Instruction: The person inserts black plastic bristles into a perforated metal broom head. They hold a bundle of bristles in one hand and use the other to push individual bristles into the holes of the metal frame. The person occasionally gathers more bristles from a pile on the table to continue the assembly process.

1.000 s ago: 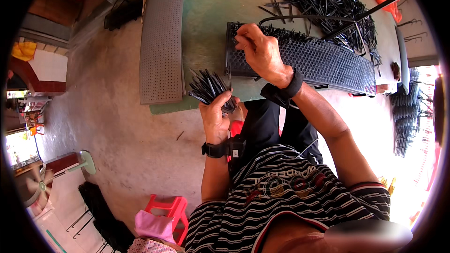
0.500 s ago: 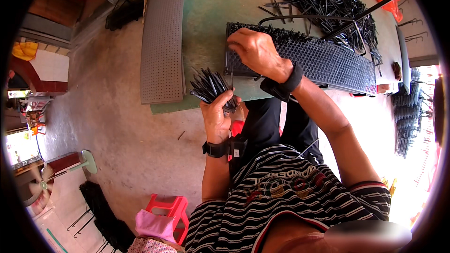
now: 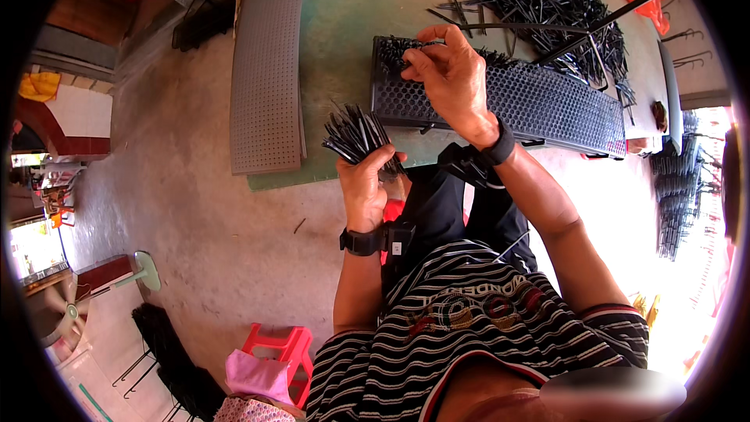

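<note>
My left hand [image 3: 366, 184] is closed around a bundle of thin black strips [image 3: 353, 134] whose loose ends fan out just off the table's near edge. Above the left part of a long black honeycomb-holed rack [image 3: 539, 105] is my right hand [image 3: 453, 82]. Its thumb and fingers curl toward each other by the rack's far side, where a row of short black strip ends [image 3: 391, 51] sticks up. Whatever may be between those fingertips is too small to make out.
A heap of loose black strips [image 3: 539, 16] covers the far right of the green table [image 3: 351, 23]. Black metal bars [image 3: 637, 16] cross above the rack. A grey perforated panel [image 3: 269, 70] lies along the table's left edge. A red stool [image 3: 289, 352] stands lower left.
My right hand has moved right and turned above the rack, away from the strip it had beside the bundle. My left hand keeps its bundle almost in place.
</note>
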`<act>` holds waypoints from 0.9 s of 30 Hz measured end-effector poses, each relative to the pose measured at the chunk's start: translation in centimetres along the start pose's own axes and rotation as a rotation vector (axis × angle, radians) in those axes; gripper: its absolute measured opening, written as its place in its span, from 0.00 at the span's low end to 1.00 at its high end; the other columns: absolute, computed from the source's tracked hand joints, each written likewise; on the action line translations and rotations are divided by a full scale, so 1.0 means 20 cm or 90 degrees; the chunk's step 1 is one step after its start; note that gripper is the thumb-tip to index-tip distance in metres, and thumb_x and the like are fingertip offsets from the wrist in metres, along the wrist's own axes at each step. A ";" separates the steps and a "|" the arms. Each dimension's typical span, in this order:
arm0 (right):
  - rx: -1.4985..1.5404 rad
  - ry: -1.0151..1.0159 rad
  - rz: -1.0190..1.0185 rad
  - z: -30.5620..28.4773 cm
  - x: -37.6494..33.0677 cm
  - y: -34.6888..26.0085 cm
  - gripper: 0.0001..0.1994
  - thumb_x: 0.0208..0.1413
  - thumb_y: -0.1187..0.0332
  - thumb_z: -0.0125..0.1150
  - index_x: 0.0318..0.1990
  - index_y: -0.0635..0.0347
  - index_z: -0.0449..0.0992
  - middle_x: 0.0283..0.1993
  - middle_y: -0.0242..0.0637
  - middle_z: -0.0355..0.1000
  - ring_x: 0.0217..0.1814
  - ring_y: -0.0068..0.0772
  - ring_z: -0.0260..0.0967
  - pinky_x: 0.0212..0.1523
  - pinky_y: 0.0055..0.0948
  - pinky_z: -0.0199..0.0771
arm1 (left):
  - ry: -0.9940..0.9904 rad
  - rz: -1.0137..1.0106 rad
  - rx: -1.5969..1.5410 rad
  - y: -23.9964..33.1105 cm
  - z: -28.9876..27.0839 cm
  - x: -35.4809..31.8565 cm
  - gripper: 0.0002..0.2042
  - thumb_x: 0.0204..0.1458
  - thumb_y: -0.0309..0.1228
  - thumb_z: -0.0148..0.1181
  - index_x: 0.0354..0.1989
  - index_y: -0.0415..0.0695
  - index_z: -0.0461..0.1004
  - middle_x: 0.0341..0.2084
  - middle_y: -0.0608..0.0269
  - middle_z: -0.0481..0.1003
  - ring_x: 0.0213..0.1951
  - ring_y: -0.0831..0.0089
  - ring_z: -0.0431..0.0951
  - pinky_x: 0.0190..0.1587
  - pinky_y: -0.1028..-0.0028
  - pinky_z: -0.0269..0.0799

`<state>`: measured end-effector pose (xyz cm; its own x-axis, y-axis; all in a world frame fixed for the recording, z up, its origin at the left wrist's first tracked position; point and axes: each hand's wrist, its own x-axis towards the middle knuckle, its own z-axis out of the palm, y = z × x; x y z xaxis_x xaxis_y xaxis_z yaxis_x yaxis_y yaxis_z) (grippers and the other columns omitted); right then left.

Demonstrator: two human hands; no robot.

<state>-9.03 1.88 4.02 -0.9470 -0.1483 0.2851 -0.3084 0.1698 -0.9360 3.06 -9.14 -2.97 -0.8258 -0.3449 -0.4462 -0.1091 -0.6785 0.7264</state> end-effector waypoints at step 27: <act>0.068 -0.374 0.329 -0.11 -0.14 0.11 0.09 0.52 0.68 0.61 0.33 0.66 0.77 0.22 0.28 0.71 0.22 0.14 0.66 0.17 0.16 0.61 | -0.074 -0.065 -0.056 0.02 0.09 -0.04 0.11 0.42 0.12 0.59 0.36 0.32 0.73 0.28 0.53 0.76 0.24 0.67 0.78 0.25 0.68 0.79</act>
<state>-7.24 4.92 1.53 -0.7558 -0.5718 -0.3190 0.1957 0.2676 -0.9434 2.75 -7.99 -1.27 -0.8720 -0.1967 -0.4482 -0.1513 -0.7626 0.6290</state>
